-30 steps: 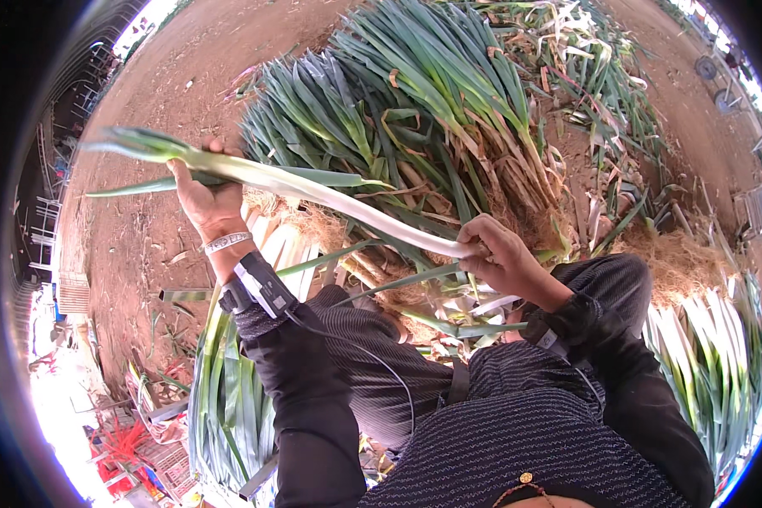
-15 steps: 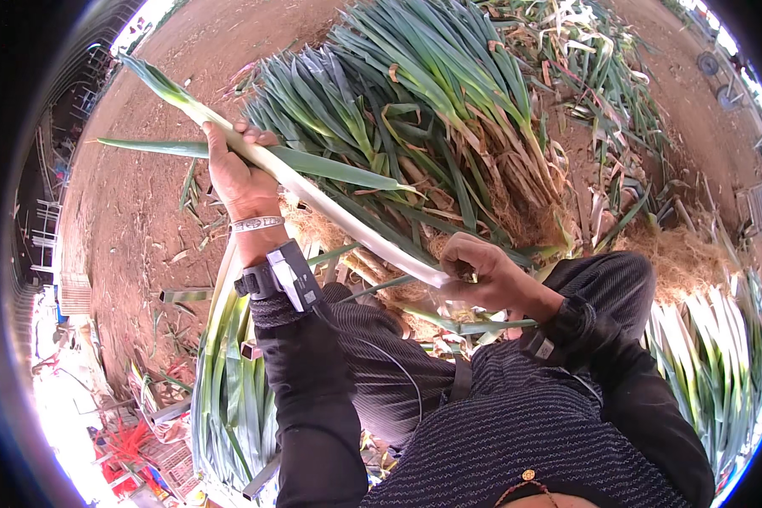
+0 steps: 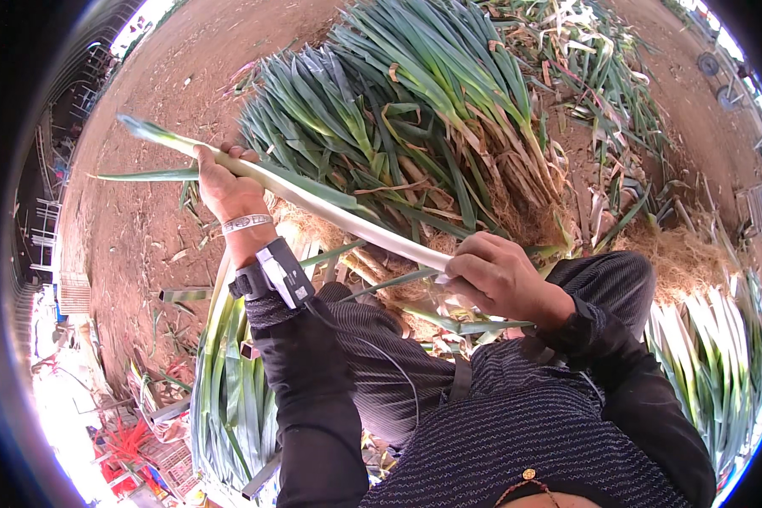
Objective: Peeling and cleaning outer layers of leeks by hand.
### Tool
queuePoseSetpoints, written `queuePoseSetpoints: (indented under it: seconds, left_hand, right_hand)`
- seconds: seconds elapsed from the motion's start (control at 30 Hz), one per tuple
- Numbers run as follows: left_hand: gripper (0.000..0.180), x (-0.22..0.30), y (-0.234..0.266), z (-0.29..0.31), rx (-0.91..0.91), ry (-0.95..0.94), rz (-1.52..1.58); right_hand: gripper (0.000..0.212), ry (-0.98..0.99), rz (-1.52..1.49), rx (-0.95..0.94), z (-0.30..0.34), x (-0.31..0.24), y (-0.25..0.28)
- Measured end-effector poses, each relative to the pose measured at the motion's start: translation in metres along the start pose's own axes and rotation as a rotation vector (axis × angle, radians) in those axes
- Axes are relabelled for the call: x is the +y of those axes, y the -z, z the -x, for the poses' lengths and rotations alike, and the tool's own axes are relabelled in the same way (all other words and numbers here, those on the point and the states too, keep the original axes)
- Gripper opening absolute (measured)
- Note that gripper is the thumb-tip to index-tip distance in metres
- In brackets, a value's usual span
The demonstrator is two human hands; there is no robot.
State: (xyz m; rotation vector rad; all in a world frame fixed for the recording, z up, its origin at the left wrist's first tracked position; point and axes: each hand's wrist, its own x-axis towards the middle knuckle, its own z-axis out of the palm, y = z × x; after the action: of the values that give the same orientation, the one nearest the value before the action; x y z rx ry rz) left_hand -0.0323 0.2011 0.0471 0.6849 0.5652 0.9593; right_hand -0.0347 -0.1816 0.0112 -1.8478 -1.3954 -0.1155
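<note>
A long leek lies slantwise across my front, its green top at the upper left and its white base at the right. My left hand is closed round the stalk near the green part. A loose green leaf strip crosses under the same hand. Over at the white end, my right hand has its fingers closed on the base, hiding the root end. Just beyond the stalk rests a large heap of leeks with dry leaves and tangled roots.
Leeks with pale stalks lie in a bundle at the right, near a mat of roots. Another leek bundle is beside my left forearm. Leaf scraps litter the brown ground. Red netting and crates lie lower left.
The leek's green top has swung lower as my left hand dropped slightly. My right hand has turned over, its fingers now wrapped on the white base.
</note>
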Motion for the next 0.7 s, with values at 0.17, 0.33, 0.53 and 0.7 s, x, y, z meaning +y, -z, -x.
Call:
queuePoseSetpoints:
  seconds: [0.17, 0.33, 0.53, 0.7]
  left_hand:
    - [0.029, 0.006, 0.0, -0.004, 0.111, -0.098, -0.033]
    - [0.029, 0.009, 0.003, -0.004, 0.185, -0.119, -0.051]
    - [0.028, 0.002, -0.002, -0.002, 0.154, -0.086, -0.06]
    - [0.024, -0.005, -0.007, 0.001, 0.149, -0.051, -0.079]
  right_hand:
    - [0.018, 0.092, -0.03, -0.181, 0.023, 0.014, 0.011]
    - [0.027, -0.278, -0.355, -0.446, 0.014, -0.007, 0.042]
    - [0.04, -0.042, 0.256, 0.136, -0.007, 0.015, 0.016]
    - [0.031, -0.114, 0.255, 0.14, -0.013, 0.029, 0.002]
